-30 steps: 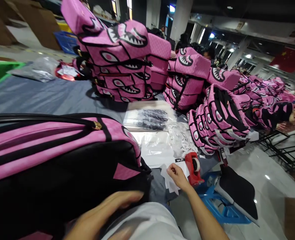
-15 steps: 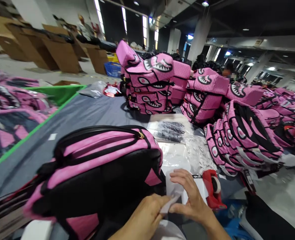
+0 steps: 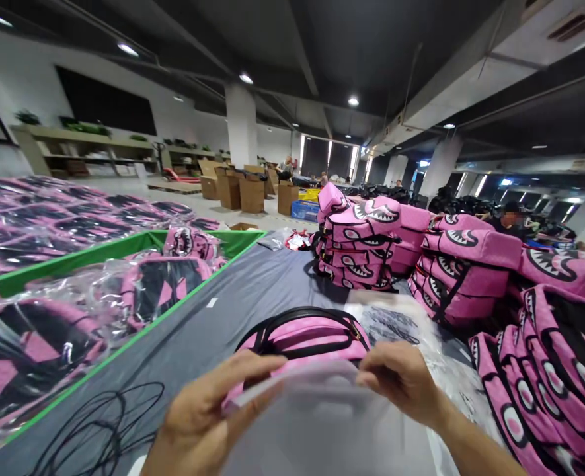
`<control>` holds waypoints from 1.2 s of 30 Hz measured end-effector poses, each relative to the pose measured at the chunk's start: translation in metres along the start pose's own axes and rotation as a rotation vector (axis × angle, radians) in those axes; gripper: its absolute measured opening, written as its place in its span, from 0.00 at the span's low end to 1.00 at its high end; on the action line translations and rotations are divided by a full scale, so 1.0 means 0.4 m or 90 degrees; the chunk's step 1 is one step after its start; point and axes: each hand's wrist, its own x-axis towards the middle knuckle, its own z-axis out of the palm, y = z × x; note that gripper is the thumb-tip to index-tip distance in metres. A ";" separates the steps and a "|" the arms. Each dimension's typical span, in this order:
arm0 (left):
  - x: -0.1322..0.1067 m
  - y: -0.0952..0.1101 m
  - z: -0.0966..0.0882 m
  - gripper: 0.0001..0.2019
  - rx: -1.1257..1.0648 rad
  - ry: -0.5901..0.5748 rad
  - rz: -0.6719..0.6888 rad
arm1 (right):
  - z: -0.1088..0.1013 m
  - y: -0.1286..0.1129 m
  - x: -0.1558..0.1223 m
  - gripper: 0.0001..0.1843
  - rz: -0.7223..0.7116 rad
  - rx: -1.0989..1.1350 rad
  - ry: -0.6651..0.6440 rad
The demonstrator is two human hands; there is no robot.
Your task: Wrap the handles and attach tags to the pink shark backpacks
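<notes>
A translucent white plastic sheet [image 3: 326,430] stands raised in front of me, its upper edge slightly curved and blurred. My left hand [image 3: 205,410] pinches its left edge between thumb and fingers. At the upper right edge, my right hand [image 3: 406,380] has its fingers curled closed on the same sheet. Just behind the sheet lies a pink and black backpack [image 3: 314,334] with a zip along its top, its lower part hidden by the sheet and my hands.
Pink shark-mouth backpacks [image 3: 356,241] are stacked at the back, with more [image 3: 530,390] at right. Clear plastic packaging [image 3: 396,324] lies behind the backpack. Black cord [image 3: 106,423] lies at left. A green-edged bin [image 3: 227,248] holds bagged backpacks. Cardboard boxes [image 3: 250,195] stand farther off.
The view has swung left and up. My hands have moved apart and the plastic sheet is now raised and spread between them, in front of the backpack. The red tape dispenser has left view.
</notes>
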 end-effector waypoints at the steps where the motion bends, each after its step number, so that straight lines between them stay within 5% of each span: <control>1: 0.039 0.004 -0.008 0.17 -0.014 0.018 -0.042 | 0.000 0.019 0.051 0.19 0.001 0.007 -0.024; 6: 0.197 -0.036 -0.010 0.32 -0.165 0.038 -0.214 | 0.033 0.143 0.221 0.25 0.114 0.032 -0.142; 11: 0.228 -0.128 0.013 0.34 -0.124 -0.060 -0.253 | 0.090 0.222 0.229 0.22 0.176 -0.009 -0.182; 16: 0.213 -0.181 0.011 0.34 -0.108 -0.076 -0.242 | 0.118 0.197 0.195 0.13 -0.006 -0.159 -0.016; 19: 0.194 -0.175 0.007 0.34 -0.127 -0.082 -0.245 | 0.111 0.160 0.177 0.14 -0.100 -0.089 -0.048; 26: 0.164 -0.191 -0.010 0.45 -0.093 -0.077 -0.255 | 0.072 0.098 0.154 0.27 0.046 0.077 -0.213; 29: 0.173 -0.154 -0.070 0.40 0.034 -0.162 -0.201 | 0.065 0.076 0.148 0.28 0.077 0.114 -0.259; 32: 0.179 -0.037 -0.122 0.27 0.249 -0.095 0.053 | 0.057 0.058 0.139 0.31 0.078 0.146 -0.285; 34: 0.177 0.061 -0.118 0.17 0.308 -0.071 0.216 | 0.050 0.050 0.132 0.32 0.065 0.141 -0.305; 36: 0.173 0.137 -0.079 0.11 0.300 -0.190 0.277 | 0.043 0.047 0.128 0.33 0.035 0.129 -0.328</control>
